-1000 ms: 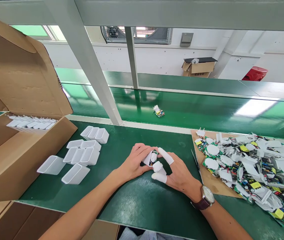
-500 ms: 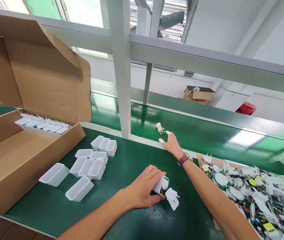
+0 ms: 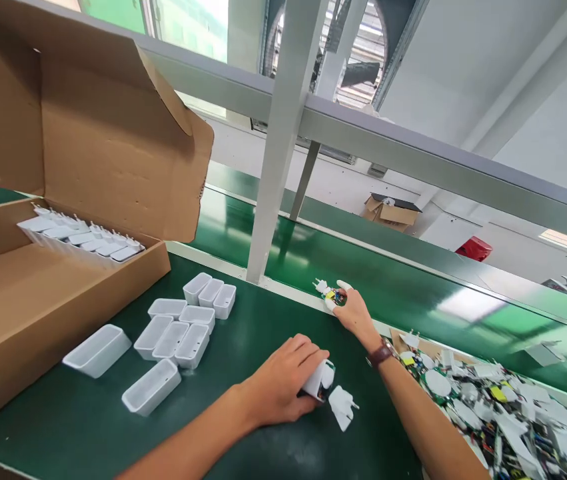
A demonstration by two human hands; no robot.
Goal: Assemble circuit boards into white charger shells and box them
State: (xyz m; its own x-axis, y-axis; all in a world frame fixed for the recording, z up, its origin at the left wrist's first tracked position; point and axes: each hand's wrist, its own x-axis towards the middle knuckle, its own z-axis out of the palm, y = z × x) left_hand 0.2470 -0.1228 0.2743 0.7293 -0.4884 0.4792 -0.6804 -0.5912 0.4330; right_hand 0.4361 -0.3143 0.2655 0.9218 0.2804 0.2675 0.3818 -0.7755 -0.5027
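Note:
My left hand (image 3: 290, 380) is wrapped round a white plastic charger case (image 3: 317, 380) lying on the green table, its open end facing right. Electronic parts show inside that end. Just beyond it lies a white plug cover (image 3: 343, 407) with pins pointing right; whether a wire joins it to the case is hidden. Over the green belt, my right hand (image 3: 356, 315) has thumb and forefinger, both in white finger cots, on either side of a small circuit board (image 3: 332, 295) with yellow and dark parts. A white plug piece (image 3: 321, 286) sits at the board's left end.
Several empty white cases (image 3: 168, 340) stand on the table at left. Beside them is an open cardboard box (image 3: 113, 303) with a row of white plug-topped units (image 3: 83, 235). A heap of circuit boards and plug covers (image 3: 503, 413) lies at right. A white post (image 3: 283, 147) rises at the table's far edge.
My right hand has reached the circuit board and closed its fingertips round it. My left hand keeps its hold on the case. The camera view has tilted and shifted.

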